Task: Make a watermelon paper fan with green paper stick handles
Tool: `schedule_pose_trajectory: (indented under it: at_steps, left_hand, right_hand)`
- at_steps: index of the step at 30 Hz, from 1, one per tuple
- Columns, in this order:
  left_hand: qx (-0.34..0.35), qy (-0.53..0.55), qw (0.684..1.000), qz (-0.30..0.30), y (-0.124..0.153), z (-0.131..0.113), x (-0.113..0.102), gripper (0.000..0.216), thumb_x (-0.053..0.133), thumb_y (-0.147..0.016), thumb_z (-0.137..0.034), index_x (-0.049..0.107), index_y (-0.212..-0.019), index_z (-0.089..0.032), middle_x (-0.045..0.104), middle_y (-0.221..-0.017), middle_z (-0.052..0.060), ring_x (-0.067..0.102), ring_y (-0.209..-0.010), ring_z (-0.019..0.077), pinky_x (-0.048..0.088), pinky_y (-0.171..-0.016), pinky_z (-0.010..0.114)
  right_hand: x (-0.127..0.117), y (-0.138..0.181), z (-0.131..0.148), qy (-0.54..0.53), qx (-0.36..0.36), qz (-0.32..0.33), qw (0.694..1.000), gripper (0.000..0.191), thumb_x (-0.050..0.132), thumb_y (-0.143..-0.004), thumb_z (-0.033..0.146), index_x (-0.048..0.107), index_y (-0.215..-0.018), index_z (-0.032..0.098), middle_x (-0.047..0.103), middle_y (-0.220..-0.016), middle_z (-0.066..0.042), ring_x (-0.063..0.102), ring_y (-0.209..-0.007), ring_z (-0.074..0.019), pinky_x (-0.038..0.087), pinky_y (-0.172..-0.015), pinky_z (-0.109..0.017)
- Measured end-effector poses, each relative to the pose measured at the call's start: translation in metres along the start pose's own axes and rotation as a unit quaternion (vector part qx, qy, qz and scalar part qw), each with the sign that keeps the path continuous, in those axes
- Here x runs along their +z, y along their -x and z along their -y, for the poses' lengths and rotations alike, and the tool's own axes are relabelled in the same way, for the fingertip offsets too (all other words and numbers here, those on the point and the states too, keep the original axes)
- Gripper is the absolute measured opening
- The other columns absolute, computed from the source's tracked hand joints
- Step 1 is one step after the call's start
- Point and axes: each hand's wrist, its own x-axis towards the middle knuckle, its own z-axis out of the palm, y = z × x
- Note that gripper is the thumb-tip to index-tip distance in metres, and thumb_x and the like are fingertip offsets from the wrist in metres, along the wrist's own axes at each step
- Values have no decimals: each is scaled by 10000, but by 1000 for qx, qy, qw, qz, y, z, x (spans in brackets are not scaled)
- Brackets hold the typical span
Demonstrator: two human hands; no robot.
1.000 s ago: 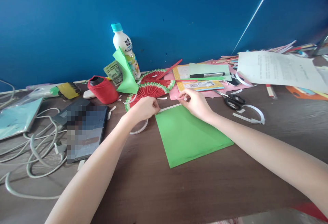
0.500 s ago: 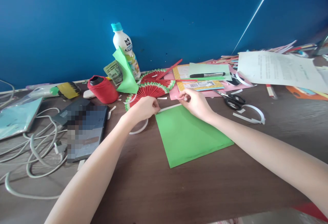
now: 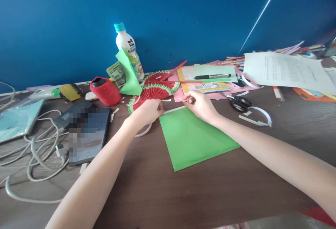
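A green sheet of paper (image 3: 195, 136) lies flat on the brown table, with a narrow white strip (image 3: 174, 110) along its far edge. My left hand (image 3: 151, 112) is closed at the far left corner, its thumb and forefinger pinched over the strip's left end. Farther right on the same edge, my right hand (image 3: 201, 105) has thumb and forefinger pinched together where the strip runs beneath it. The fingertips partly hide what they grip. A curled white band (image 3: 144, 131) shows below my left wrist. Red pleated paper fans (image 3: 149, 94) with green-and-white rims lie just behind my left hand.
Black-handled scissors (image 3: 239, 104) and a curved white strip (image 3: 262, 115) lie to the right. A black marker (image 3: 212, 76) rests on stacked papers behind. Left are a phone (image 3: 91, 138), cables (image 3: 34, 155) and a red-wrapped object (image 3: 106, 92). A bottle (image 3: 128, 47) stands by the blue wall.
Almost nothing differs. My left hand and forearm have shifted very slightly; the green paper and my right hand stay in place.
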Motion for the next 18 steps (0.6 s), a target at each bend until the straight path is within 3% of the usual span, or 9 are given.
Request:
schedule_pose_trajectory:
  at_steps: [8,13,18]
  left_hand:
    - [11,0,1000,-3,1,5,5,94,464,-779,-264,523,-766,-191,632,-761,31,576,-697,172,388,-610,258]
    - [53,34,998,-15,1,14,12,85,454,-813,-253,469,-880,-204,603,-764,6,552,-676,149,374,-621,246]
    - [86,32,996,-10,0,15,12,54,439,-822,-239,460,-858,-205,577,-768,4,528,-684,147,365,-627,249]
  right_hand:
    - [0,0,0,-2,-5,3,1000,38,545,-727,154,565,-723,186,560,-691,-14,497,-622,-135,388,-586,-255]
    - [0,-1,0,-3,-6,-1,1000,39,560,-718,146,558,-705,182,556,-674,-12,503,-610,-133,390,-585,-256]
    - [-1,0,1,-1,-8,-5,1000,53,563,-716,142,548,-690,186,560,-659,-3,495,-591,-128,387,-587,-257]
